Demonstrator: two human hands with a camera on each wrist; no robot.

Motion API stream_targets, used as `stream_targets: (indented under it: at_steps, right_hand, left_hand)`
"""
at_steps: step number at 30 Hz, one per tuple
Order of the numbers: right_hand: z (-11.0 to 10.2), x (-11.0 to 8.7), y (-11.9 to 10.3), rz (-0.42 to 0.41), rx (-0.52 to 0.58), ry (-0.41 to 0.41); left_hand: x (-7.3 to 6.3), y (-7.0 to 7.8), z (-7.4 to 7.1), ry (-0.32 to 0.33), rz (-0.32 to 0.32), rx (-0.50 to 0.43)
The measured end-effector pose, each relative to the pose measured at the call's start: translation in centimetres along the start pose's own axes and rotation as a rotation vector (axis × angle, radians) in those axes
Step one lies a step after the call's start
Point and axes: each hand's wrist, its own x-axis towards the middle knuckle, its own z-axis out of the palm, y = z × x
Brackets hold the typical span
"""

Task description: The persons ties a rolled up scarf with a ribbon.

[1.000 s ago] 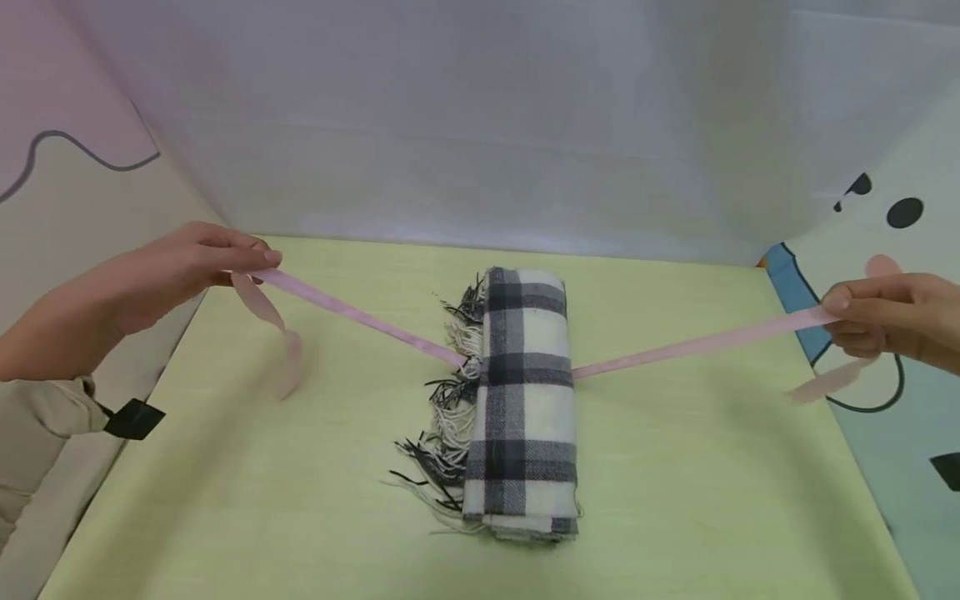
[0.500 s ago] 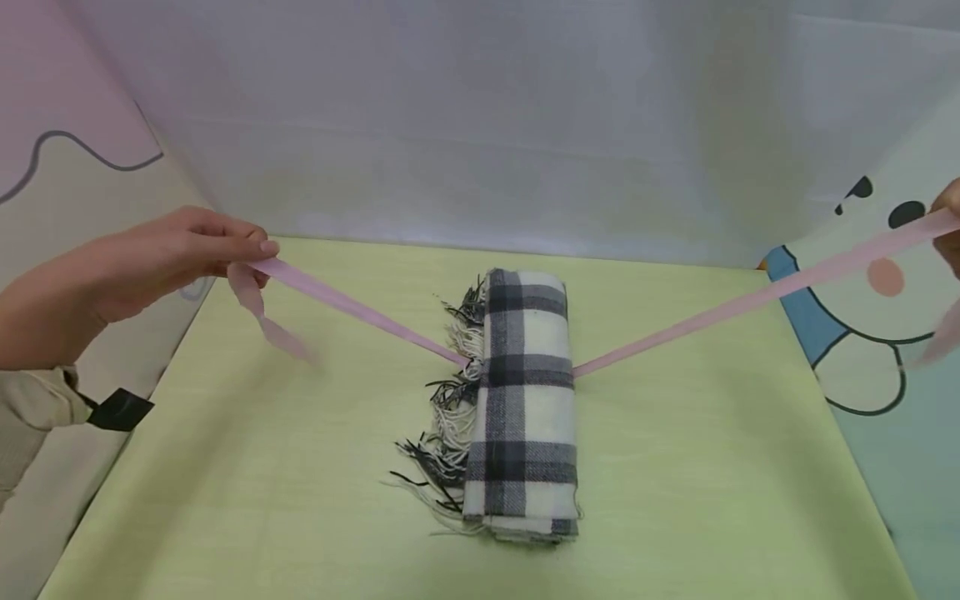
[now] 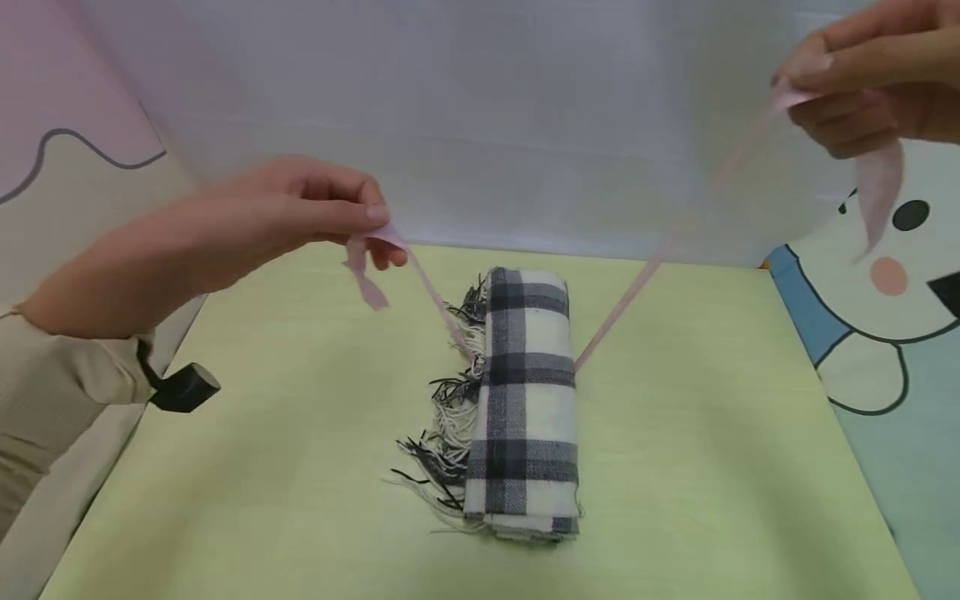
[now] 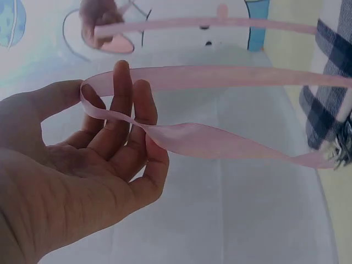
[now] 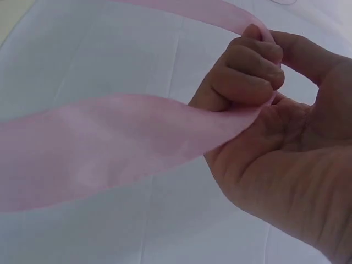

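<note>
A folded scarf in a black, grey and white check lies lengthwise on the yellow tabletop, its fringe spread to the left. A pink ribbon passes beneath it, the hidden middle under the cloth. Left of the scarf, my left hand pinches one end between thumb and index finger, and a short tail dangles. My right hand, raised higher at upper right, pinches the other end with its tail hanging down. In the right wrist view the other fingers curl over the ribbon.
The yellow tabletop extends on both sides of the scarf. A pale wall sheet rises behind it. Cartoon-printed panels stand at the sides. A small black piece hangs off the left sleeve cuff.
My left hand has moved right and up, toward the scarf. The right hand has risen well above the table, and its ribbon now slopes more steeply. The scarf stays in place.
</note>
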Motion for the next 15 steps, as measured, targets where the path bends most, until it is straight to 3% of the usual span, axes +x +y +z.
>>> stream_targets:
  at_steps: [1,4,8,15]
  right_hand:
    - [1.3,0.7,-1.8,0.039,-0.071,0.082]
    - [5.2,3.1,-6.5,0.063,-0.106,0.131]
    - [9.9,5.3,-10.5,0.084,-0.134,0.064]
    - [15.3,8.9,-13.0,0.064,-0.161,-0.073]
  left_hand:
    - [0.5,0.8,0.9,-0.021,0.023,-0.009]
    - [2.2,2.2,3.5,-0.103,0.091,-0.047]
    - [4.6,2.2,6.2,-0.220,0.119,-0.091]
    - [8.1,0.0,9.9,-0.344,0.122,-0.094]
